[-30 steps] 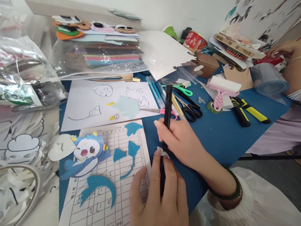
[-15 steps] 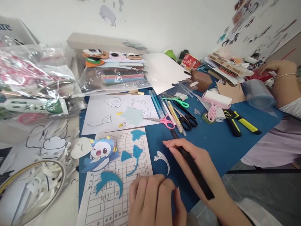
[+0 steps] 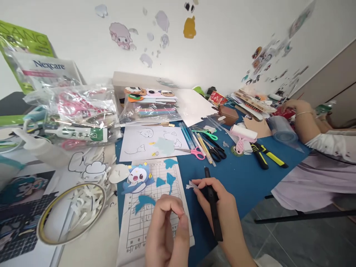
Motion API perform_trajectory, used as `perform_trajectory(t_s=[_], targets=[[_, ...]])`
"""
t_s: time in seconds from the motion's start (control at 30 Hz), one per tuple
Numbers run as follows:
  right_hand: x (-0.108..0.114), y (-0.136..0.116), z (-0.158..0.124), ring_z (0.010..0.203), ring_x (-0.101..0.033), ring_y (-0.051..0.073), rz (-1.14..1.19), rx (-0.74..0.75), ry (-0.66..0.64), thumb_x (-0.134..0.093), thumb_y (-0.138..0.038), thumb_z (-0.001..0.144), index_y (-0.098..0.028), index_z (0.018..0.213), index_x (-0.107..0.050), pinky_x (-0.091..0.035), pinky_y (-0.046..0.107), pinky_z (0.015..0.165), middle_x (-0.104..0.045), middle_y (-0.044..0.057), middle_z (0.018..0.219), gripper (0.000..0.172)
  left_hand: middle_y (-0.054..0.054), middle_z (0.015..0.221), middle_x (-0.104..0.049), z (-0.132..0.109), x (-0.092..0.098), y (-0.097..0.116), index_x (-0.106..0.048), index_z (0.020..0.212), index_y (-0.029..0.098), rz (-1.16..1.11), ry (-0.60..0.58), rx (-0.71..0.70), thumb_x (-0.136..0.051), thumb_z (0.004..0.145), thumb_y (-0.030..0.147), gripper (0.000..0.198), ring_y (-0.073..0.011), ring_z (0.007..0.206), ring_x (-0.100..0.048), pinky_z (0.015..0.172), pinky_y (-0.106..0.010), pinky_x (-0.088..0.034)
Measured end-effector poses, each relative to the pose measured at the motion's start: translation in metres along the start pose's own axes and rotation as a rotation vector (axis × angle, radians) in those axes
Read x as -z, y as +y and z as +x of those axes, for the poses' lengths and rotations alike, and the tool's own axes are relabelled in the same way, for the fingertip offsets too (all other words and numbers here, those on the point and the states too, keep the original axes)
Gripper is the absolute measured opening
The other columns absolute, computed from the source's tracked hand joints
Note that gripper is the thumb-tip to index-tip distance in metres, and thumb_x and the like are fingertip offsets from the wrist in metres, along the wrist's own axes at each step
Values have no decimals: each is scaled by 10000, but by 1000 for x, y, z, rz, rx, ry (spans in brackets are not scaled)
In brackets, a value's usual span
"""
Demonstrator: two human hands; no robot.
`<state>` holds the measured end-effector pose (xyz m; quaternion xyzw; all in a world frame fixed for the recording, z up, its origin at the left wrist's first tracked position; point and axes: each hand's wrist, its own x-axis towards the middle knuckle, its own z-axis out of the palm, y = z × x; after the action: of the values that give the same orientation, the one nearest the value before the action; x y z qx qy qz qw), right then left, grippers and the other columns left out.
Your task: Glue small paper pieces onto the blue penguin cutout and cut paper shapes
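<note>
My right hand is closed around a black pen-shaped tool, its thin tip pointing away from me. Between thumb and forefinger it also pinches a small white paper cutout. My left hand is curled over the gridded sheet, thumb and forefinger tips close together, and I see nothing in it. Blue cutouts lie on that sheet: a curved tail-like one, a small triangle and a pointed one. A blue-and-white penguin-like paper figure lies at the sheet's upper left.
Pink-handled scissors, black-handled scissors and pens lie ahead. A pink lint roller and yellow-black pliers are farther right. A tape ring with paper scraps is left. Another person's arm rests at far right.
My right hand has picked up the white paper cutout from the blue table while keeping the black tool. My left hand has turned, bringing thumb and forefinger together. The view has shifted.
</note>
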<state>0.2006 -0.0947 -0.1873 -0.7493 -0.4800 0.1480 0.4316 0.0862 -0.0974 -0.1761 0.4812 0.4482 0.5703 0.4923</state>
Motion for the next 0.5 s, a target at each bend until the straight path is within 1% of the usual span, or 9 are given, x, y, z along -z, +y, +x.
perform_trajectory(t_s=[0.13, 0.3, 0.43, 0.5], targets=[[-3, -5, 4, 742, -701, 260, 12, 1, 22, -593, -277, 789, -244, 708, -523, -541, 368, 672, -723, 70, 783, 112, 14, 757, -426, -3, 1, 2, -457, 783, 269, -61, 15, 60, -472, 911, 214, 140, -150, 671, -469, 607, -239, -435], [0, -8, 4, 726, -690, 244, 102, 11, 4, -629, -308, 774, -237, 699, -510, -543, 338, 649, -710, 67, 757, 158, 14, 746, -442, -3, 6, 0, -487, 760, 261, -76, -17, 90, -509, 906, 315, 157, -144, 649, -474, 570, -216, -449], [5, -9, 4, 679, -679, 227, 210, -6, 3, -668, -326, 765, -223, 696, -526, -552, 321, 599, -712, 74, 753, 189, 15, 748, -459, -2, 8, -3, -506, 777, 266, -75, -20, 74, -512, 916, 334, 155, -138, 654, -481, 575, -201, -459], [8, -10, 3, 667, -670, 217, 279, -17, 23, -687, -340, 760, -218, 706, -534, -551, 306, 574, -705, 73, 763, 202, 10, 758, -466, -2, 9, -5, -514, 791, 266, -49, -26, 50, -507, 922, 333, 147, -142, 672, -489, 593, -206, -468]])
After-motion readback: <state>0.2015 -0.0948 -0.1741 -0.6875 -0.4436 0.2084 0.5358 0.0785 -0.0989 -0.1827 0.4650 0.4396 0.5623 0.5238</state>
